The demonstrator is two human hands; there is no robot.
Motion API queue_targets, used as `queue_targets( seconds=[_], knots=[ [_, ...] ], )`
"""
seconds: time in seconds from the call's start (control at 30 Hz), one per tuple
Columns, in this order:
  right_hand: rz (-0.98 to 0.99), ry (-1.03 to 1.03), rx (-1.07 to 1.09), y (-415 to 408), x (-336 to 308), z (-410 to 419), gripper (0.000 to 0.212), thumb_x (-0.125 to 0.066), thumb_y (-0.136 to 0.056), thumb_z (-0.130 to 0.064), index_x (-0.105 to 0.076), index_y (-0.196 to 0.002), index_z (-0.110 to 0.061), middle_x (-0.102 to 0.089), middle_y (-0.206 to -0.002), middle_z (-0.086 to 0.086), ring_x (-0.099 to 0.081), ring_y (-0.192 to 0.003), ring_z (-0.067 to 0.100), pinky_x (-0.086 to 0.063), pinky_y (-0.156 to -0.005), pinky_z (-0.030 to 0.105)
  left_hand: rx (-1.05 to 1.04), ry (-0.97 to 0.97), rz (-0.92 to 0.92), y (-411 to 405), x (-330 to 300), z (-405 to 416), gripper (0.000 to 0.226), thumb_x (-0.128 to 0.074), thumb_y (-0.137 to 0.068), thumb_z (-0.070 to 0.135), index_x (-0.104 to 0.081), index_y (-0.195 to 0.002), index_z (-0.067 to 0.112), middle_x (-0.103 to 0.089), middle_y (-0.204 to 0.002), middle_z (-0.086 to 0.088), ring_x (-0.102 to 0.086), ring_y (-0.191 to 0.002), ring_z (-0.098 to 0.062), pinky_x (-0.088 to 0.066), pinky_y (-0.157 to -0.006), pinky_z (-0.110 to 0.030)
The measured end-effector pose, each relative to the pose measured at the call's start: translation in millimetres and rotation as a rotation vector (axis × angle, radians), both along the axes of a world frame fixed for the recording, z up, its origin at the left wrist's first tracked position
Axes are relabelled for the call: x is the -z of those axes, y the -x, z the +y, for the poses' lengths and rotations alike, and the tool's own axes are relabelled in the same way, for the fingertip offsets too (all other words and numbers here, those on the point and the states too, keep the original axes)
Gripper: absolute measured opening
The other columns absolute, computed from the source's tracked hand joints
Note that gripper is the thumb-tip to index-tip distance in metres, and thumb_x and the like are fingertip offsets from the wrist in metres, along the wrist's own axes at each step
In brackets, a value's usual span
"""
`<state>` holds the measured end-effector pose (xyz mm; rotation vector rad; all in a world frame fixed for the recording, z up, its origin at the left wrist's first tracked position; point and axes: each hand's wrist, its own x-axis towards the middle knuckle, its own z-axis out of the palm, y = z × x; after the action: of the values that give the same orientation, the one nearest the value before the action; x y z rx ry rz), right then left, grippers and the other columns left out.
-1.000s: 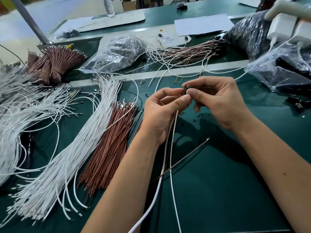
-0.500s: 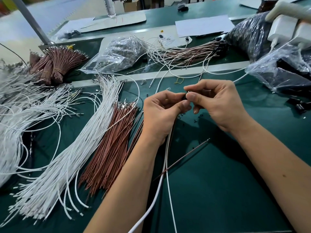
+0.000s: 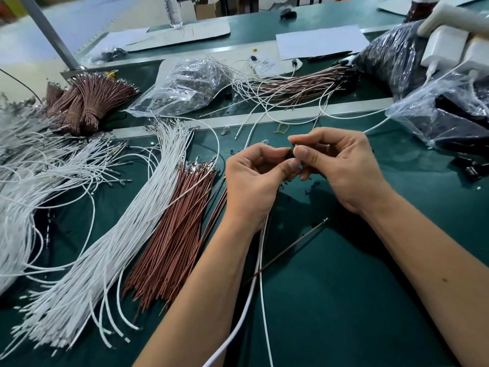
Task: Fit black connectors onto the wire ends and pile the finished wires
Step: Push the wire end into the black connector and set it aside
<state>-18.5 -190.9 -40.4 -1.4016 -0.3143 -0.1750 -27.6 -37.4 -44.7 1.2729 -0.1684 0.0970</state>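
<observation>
- The black connector point(image 3: 291, 154) is in the middle of the scene, above the green surface point(image 3: 344, 300), pinched between the two hands and mostly hidden by the fingertips.
- The left hand point(image 3: 254, 186) has its fingers curled, and its thumb presses on the connector from the near side.
- The right hand point(image 3: 341, 168) pinches the same connector with thumb and index finger; its other fingers are curled below.
- A white wire point(image 3: 262, 260) hangs down from the left hand toward the near edge of the surface; how it enters the connector cannot be seen.
- A single brown wire point(image 3: 291, 250) lies on the surface just near of the hands, with a metal tip at its far right end.
- A loose pile of brown wires point(image 3: 174, 234) lies left of the left forearm, and a long bundle of white wires point(image 3: 111, 247) lies just left of it.
- More white wires point(image 3: 31, 170) spread over the far left side.
- Tied bundles of brown wires point(image 3: 90, 102) stand at the far left.
- A clear plastic bag point(image 3: 190, 86) lies at the far middle, and a pile of wires with black ends point(image 3: 296, 86) lies right of it.
- Some small black pieces point(image 3: 471, 168) lie at the right edge of the surface.
</observation>
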Motion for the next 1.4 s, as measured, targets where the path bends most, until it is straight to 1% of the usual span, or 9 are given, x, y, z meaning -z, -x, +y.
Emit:
queue_targets(
  seconds=[0.13,0.33,0.4,0.57,0.73,0.93,1.07,1.23,1.4],
  knots=[
    [0.086,-0.058,-0.073,-3.3,-3.6,-6.9,0.033,-0.061,-0.097,-0.034,-0.079,-0.103,-0.007,-0.070,-0.082,0.016,-0.063,-0.070,0.024,-0.055,-0.054,0.028,-0.051,-0.044,-0.026,-3.3,0.2,1.2,0.027,-0.079,-0.074,-0.015,-0.069,-0.077,0.009,-0.076,-0.088,-0.017,-0.074,-0.084,-0.030,-0.061,-0.084,-0.042],
    [0.035,0.028,0.014,-3.2,-2.6,-6.1,0.029,-0.062,-0.098,-0.029,-0.076,-0.097,-0.003,-0.072,-0.077,0.015,-0.066,-0.065,0.025,-0.054,-0.049,0.027,-0.071,-0.091,-0.036,-2.4,1.8,0.3,0.023,-0.084,-0.070,-0.008,-0.070,-0.077,0.009,-0.075,-0.088,-0.023,-0.074,-0.087,-0.043,-0.060,-0.087,-0.054],
    [0.006,0.067,0.032,-2.2,-3.4,-4.4,0.026,-0.068,-0.094,-0.026,-0.075,-0.094,-0.001,-0.072,-0.074,0.014,-0.066,-0.062,0.023,-0.053,-0.048,0.026,-0.066,-0.091,-0.034,-3.2,2.6,0.6,0.023,-0.084,-0.069,-0.008,-0.070,-0.076,0.010,-0.076,-0.086,-0.020,-0.075,-0.084,-0.037,-0.061,-0.086,-0.052],
    [0.043,0.077,0.040,-1.9,-5.7,-5.5,0.024,-0.073,-0.089,-0.021,-0.072,-0.087,0.003,-0.071,-0.066,0.011,-0.061,-0.050,0.017,-0.050,-0.046,0.023,-0.046,-0.103,-0.024,-3.4,5.3,-1.6,0.026,-0.085,-0.069,-0.008,-0.071,-0.075,0.014,-0.077,-0.081,-0.012,-0.075,-0.076,-0.023,-0.060,-0.074,-0.030],
    [0.097,0.017,0.048,-1.0,-7.6,-4.1,0.017,-0.075,-0.086,-0.022,-0.075,-0.082,-0.005,-0.070,-0.065,0.009,-0.058,-0.049,0.015,-0.048,-0.044,0.021,0.022,-0.102,0.052,-3.7,5.5,-2.7,0.016,-0.084,-0.078,0.001,-0.074,-0.090,0.001,-0.077,-0.082,-0.016,-0.074,-0.071,-0.023,-0.058,-0.069,-0.028],
    [0.324,-0.162,-0.042,-1.5,-12.3,-1.0,0.027,-0.069,-0.085,-0.032,-0.078,-0.076,-0.009,-0.065,-0.064,0.006,-0.052,-0.047,0.009,-0.041,-0.039,0.017,0.022,-0.023,0.112,-3.6,3.1,-5.4,0.013,-0.081,-0.080,-0.002,-0.071,-0.088,-0.006,-0.073,-0.071,-0.016,-0.066,-0.056,-0.018,-0.054,-0.059,-0.023],
    [0.472,-0.191,-0.075,-1.6,-14.6,-1.3,0.026,-0.072,-0.079,-0.035,-0.078,-0.073,-0.011,-0.064,-0.064,0.000,-0.049,-0.046,0.003,-0.038,-0.037,0.012,0.056,0.003,0.132,-2.0,3.1,-7.9,0.016,-0.079,-0.081,-0.003,-0.069,-0.091,-0.011,-0.072,-0.070,-0.012,-0.064,-0.053,-0.015,-0.051,-0.056,-0.020],
    [0.573,-0.222,-0.107,-0.8,-18.4,-3.0,0.021,-0.076,-0.076,-0.033,-0.078,-0.072,-0.012,-0.062,-0.064,-0.002,-0.050,-0.045,0.002,-0.040,-0.039,0.009,0.083,0.042,0.150,-0.3,3.4,-7.7,0.011,-0.076,-0.082,-0.005,-0.070,-0.090,-0.009,-0.073,-0.070,-0.012,-0.064,-0.053,-0.014,-0.051,-0.056,-0.020],
    [0.556,-0.163,-0.078,1.5,-22.6,-0.2,0.026,-0.072,-0.079,-0.030,-0.070,-0.084,-0.005,-0.063,-0.056,-0.003,-0.054,-0.040,0.002,-0.046,-0.042,0.009,0.075,0.059,0.169,0.9,3.2,-6.4,0.006,-0.075,-0.083,-0.006,-0.070,-0.086,-0.006,-0.073,-0.072,-0.014,-0.063,-0.053,-0.014,-0.052,-0.056,-0.021]
  ],
)
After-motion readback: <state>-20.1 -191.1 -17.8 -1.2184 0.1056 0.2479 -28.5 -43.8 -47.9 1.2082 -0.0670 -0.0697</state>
